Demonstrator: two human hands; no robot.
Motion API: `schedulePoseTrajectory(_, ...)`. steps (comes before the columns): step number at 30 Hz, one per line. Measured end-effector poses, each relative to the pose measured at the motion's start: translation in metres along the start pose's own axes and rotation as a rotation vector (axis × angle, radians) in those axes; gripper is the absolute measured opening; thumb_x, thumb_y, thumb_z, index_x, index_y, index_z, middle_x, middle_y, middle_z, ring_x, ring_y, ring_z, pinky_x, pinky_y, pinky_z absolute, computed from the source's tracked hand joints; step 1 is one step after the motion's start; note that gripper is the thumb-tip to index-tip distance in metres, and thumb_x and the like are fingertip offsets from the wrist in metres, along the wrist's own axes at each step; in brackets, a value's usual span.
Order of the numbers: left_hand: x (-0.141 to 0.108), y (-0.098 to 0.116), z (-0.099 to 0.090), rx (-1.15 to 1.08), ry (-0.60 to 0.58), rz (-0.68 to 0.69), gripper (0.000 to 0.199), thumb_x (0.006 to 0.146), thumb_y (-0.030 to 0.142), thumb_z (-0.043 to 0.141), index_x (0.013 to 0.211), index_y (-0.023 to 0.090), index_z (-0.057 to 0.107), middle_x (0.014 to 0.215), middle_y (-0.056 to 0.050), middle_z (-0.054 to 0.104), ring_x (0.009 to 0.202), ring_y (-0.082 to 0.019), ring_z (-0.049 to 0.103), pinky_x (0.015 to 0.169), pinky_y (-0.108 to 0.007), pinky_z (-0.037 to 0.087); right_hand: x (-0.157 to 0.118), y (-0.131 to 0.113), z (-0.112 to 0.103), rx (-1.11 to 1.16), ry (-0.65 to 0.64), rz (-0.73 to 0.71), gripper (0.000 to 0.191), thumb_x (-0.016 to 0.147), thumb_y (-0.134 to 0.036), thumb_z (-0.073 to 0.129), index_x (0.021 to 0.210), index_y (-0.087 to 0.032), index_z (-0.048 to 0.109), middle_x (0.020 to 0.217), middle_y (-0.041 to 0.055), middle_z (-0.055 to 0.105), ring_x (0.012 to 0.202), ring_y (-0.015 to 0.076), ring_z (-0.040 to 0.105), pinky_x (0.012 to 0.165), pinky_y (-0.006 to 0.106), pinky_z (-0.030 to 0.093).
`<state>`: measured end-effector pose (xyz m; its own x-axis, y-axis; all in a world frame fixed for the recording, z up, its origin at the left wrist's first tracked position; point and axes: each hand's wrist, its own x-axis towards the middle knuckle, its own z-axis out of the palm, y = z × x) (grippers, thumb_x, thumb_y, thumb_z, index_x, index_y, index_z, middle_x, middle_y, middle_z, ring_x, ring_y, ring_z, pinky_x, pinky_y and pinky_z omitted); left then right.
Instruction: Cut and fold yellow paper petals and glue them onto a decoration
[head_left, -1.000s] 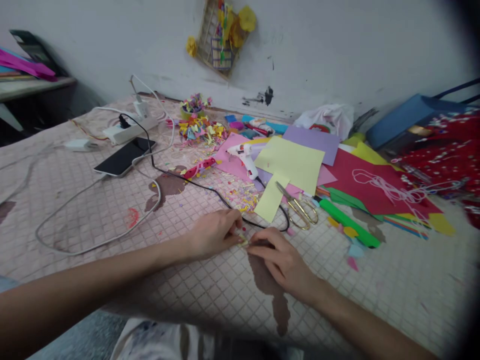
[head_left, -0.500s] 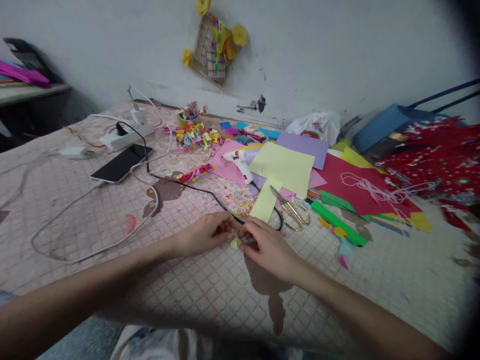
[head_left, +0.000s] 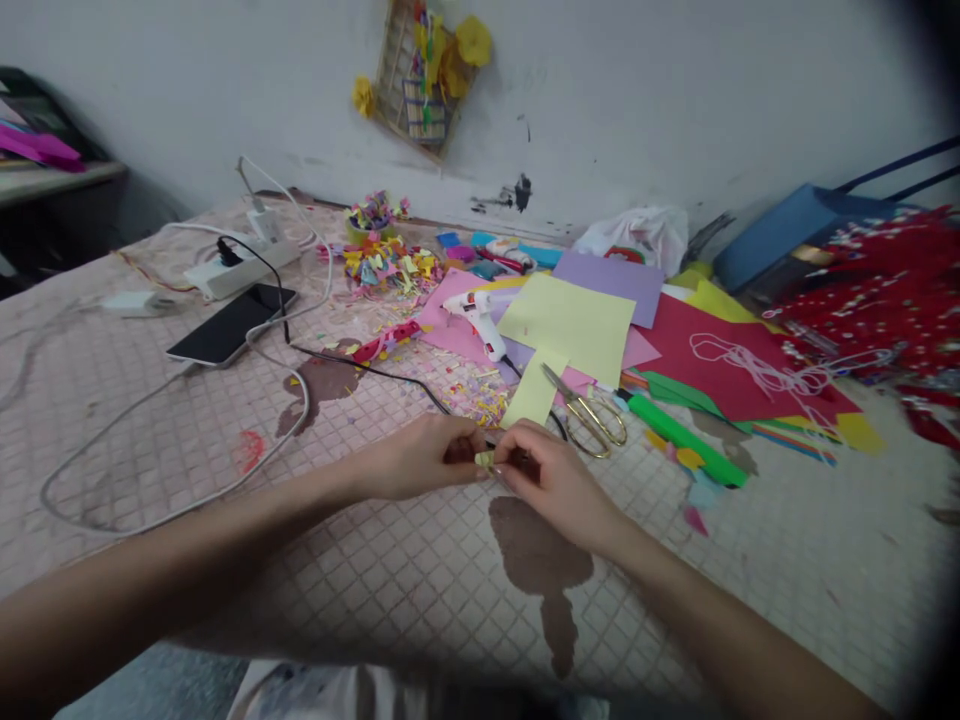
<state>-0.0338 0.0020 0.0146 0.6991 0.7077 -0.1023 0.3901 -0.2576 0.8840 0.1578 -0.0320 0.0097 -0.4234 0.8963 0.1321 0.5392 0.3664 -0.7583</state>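
Observation:
Between my fingertips sits a small pale yellow piece of paper (head_left: 485,459), mostly covered by the fingers. My left hand (head_left: 427,455) pinches it from the left, and my right hand (head_left: 551,475) closes on it from the right. Just beyond them lies a pale yellow paper strip (head_left: 534,392). Gold-handled scissors (head_left: 592,418) rest with their blades over the strip's edge. Farther back, a white glue gun (head_left: 480,320) lies on coloured sheets, with a larger pale yellow sheet (head_left: 574,325) beside it.
A black cord (head_left: 375,368) and a white cable (head_left: 309,395) cross the table at left, near a phone (head_left: 232,325) and a power strip (head_left: 244,268). Paper scraps (head_left: 390,265) are heaped at the back. A green tool (head_left: 686,438) and red sheet (head_left: 712,365) lie right.
The fingertips have closed in on the small yellow paper, which is now higher and held between both hands. The view has shifted slightly.

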Motion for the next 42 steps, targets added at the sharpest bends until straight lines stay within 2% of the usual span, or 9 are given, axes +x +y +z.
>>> schedulePoseTrajectory(3, 0.011, 0.000, 0.003, -0.242, -0.049, -0.070, 0.021, 0.079, 0.034, 0.056, 0.079, 0.013, 0.057, 0.063, 0.002, 0.056, 0.056, -0.008, 0.051, 0.050, -0.019, 0.039, 0.000, 0.005, -0.005, 0.178, 0.036, 0.047, 0.009, 0.080, -0.010, 0.053, 0.078, -0.019, 0.051, 0.078, -0.0004, 0.053, 0.072, 0.0123, 0.052, 0.063, 0.024, 0.040)
schedulePoseTrajectory(7, 0.017, -0.003, 0.005, -0.519, -0.090, -0.203, 0.022, 0.075, 0.033, 0.061, 0.079, 0.012, 0.058, 0.074, -0.002, 0.064, 0.061, -0.010, 0.059, 0.055, -0.021, 0.046, 0.000, 0.010, -0.006, 0.421, 0.033, 0.124, 0.001, 0.084, -0.018, 0.051, 0.084, -0.019, 0.050, 0.072, -0.0018, 0.053, 0.064, 0.0105, 0.051, 0.057, 0.023, 0.040)
schedulePoseTrajectory(13, 0.011, -0.003, 0.006, -0.722, -0.052, -0.269, 0.021, 0.075, 0.033, 0.063, 0.079, 0.012, 0.061, 0.080, -0.004, 0.069, 0.070, -0.013, 0.064, 0.063, -0.024, 0.049, 0.003, 0.006, -0.003, 0.432, 0.057, 0.143, 0.001, 0.083, -0.018, 0.053, 0.082, -0.018, 0.052, 0.071, -0.0015, 0.054, 0.064, 0.0104, 0.051, 0.059, 0.023, 0.042)
schedulePoseTrajectory(19, 0.009, 0.000, 0.008, -0.704, 0.016, -0.286, 0.022, 0.075, 0.033, 0.064, 0.076, 0.012, 0.062, 0.074, -0.004, 0.069, 0.066, -0.012, 0.064, 0.063, -0.024, 0.050, 0.003, 0.002, 0.001, 0.385, 0.074, 0.130, 0.001, 0.083, -0.017, 0.052, 0.082, -0.018, 0.052, 0.074, -0.0007, 0.055, 0.068, 0.0115, 0.053, 0.061, 0.024, 0.042)
schedulePoseTrajectory(25, 0.009, -0.004, 0.011, -0.647, 0.021, -0.257, 0.022, 0.076, 0.033, 0.062, 0.073, 0.011, 0.059, 0.070, -0.003, 0.067, 0.060, -0.011, 0.063, 0.060, -0.024, 0.051, 0.002, 0.004, 0.006, 0.378, 0.062, 0.122, 0.003, 0.084, -0.018, 0.050, 0.081, -0.018, 0.051, 0.073, -0.0012, 0.054, 0.067, 0.0116, 0.052, 0.062, 0.025, 0.042)
schedulePoseTrajectory(32, 0.008, -0.005, 0.018, -0.554, 0.053, -0.192, 0.025, 0.079, 0.037, 0.056, 0.071, 0.013, 0.056, 0.067, -0.001, 0.064, 0.058, -0.009, 0.059, 0.058, -0.022, 0.050, 0.002, 0.003, 0.008, 0.347, 0.079, 0.156, 0.006, 0.085, -0.019, 0.049, 0.078, -0.018, 0.049, 0.067, -0.0028, 0.050, 0.061, 0.0104, 0.047, 0.055, 0.023, 0.039)
schedulePoseTrajectory(42, 0.010, -0.004, 0.015, -0.673, 0.038, -0.253, 0.028, 0.075, 0.040, 0.060, 0.075, 0.012, 0.058, 0.072, -0.003, 0.066, 0.062, -0.011, 0.061, 0.062, -0.025, 0.049, 0.003, 0.003, 0.005, 0.392, 0.077, 0.108, 0.004, 0.084, -0.019, 0.050, 0.080, -0.019, 0.050, 0.072, -0.0014, 0.052, 0.066, 0.0116, 0.051, 0.061, 0.025, 0.041)
